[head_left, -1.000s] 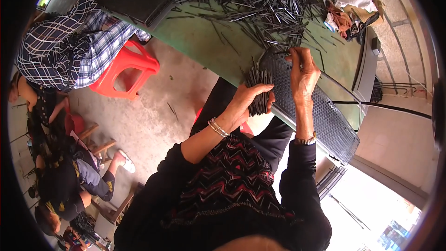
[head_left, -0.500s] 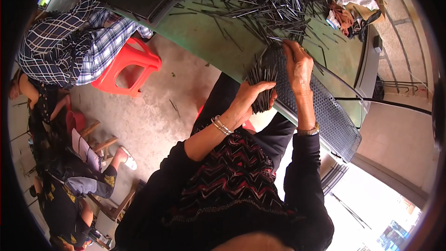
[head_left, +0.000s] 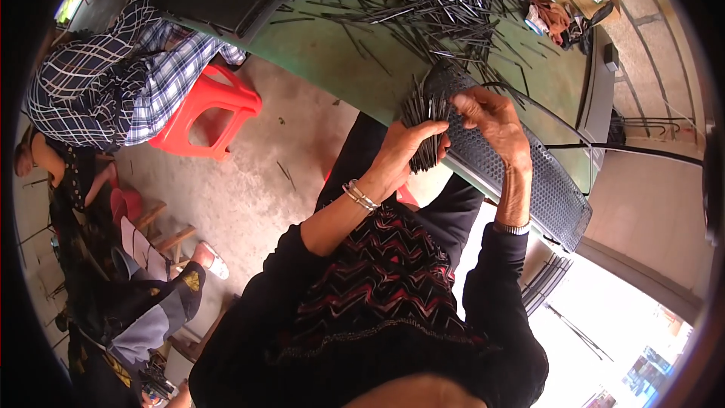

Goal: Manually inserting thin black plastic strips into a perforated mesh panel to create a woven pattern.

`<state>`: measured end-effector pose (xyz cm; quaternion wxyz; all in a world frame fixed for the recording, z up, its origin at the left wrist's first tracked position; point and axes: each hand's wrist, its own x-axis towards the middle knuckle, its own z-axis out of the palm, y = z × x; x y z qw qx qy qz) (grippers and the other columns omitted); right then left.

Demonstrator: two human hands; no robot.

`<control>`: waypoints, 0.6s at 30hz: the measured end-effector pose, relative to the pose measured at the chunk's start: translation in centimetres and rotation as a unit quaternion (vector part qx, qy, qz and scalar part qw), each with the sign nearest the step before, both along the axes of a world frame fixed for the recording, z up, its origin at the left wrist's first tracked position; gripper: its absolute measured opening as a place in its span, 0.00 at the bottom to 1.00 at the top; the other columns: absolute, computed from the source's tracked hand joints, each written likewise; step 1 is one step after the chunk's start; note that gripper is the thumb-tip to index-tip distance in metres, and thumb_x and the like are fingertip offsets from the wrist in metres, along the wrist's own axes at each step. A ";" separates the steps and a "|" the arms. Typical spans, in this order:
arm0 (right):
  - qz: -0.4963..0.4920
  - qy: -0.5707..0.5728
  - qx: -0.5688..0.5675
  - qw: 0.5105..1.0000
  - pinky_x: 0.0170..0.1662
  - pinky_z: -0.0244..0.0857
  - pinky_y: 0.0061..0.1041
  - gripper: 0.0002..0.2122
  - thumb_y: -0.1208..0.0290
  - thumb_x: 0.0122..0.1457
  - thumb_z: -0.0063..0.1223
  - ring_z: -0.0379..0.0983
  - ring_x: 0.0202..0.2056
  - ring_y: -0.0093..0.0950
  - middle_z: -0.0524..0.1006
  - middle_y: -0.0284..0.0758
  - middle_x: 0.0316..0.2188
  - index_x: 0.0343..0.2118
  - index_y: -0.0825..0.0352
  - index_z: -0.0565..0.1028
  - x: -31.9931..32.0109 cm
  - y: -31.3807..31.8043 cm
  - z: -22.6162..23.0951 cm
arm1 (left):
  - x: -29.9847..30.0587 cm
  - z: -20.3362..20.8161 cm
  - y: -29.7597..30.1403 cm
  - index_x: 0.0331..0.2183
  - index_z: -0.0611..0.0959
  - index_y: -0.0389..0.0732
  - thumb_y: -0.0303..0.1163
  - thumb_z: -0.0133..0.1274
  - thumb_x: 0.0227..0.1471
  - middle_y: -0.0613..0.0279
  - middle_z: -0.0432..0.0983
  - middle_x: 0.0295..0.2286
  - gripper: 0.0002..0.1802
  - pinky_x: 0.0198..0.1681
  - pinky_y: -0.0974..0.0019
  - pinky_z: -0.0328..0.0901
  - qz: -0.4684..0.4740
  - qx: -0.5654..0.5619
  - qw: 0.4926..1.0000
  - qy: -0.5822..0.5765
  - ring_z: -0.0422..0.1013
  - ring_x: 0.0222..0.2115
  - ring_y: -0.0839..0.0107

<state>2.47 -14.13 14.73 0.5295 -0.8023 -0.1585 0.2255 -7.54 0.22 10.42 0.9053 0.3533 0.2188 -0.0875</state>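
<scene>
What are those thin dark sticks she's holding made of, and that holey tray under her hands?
The sticks look like thin dark rods, possibly metal or plastic; they are straight, uniform and dull grey-black, but too small to tell. The tray looks like moulded plastic or perforated metal: dark, matt, with a regular grid of small holes.

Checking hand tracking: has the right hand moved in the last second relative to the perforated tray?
Yes. The right hand has dropped from above the perforated tray's far end down onto the bundle of dark sticks that the left hand grips.
</scene>
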 end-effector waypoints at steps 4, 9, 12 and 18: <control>0.020 0.053 0.018 0.998 0.29 0.63 0.17 0.06 0.73 0.57 0.56 0.67 0.24 0.16 0.75 0.29 0.23 0.34 0.71 0.76 -0.7 -0.1 -0.5 | 0.6 0.1 -0.4 0.30 0.80 0.37 0.32 0.60 0.46 0.60 0.77 0.20 0.10 0.19 0.72 0.66 -0.019 0.012 1.000 -0.006 0.72 0.17 0.73; 0.012 0.075 0.034 0.997 0.29 0.64 0.17 0.06 0.74 0.57 0.55 0.69 0.23 0.17 0.75 0.30 0.23 0.34 0.71 0.75 -0.6 0.0 -0.5 | 0.6 0.2 -0.2 0.32 0.81 0.36 0.33 0.59 0.46 0.60 0.78 0.21 0.11 0.19 0.72 0.66 -0.008 -0.002 1.000 -0.012 0.73 0.17 0.73; -0.008 0.090 0.049 0.995 0.29 0.64 0.17 0.07 0.73 0.57 0.56 0.69 0.23 0.17 0.75 0.30 0.22 0.34 0.72 0.75 -0.6 0.2 -0.6 | 0.7 0.2 0.1 0.33 0.81 0.36 0.32 0.59 0.47 0.59 0.78 0.22 0.12 0.19 0.72 0.67 -0.013 0.001 1.000 0.004 0.74 0.18 0.72; -0.036 0.058 0.053 0.996 0.28 0.65 0.18 0.08 0.74 0.57 0.55 0.71 0.23 0.18 0.75 0.32 0.21 0.35 0.75 0.75 -0.8 0.7 -0.4 | 0.7 0.8 0.3 0.35 0.81 0.34 0.33 0.57 0.50 0.59 0.79 0.25 0.13 0.25 0.73 0.67 -0.033 0.038 0.999 -0.010 0.75 0.21 0.72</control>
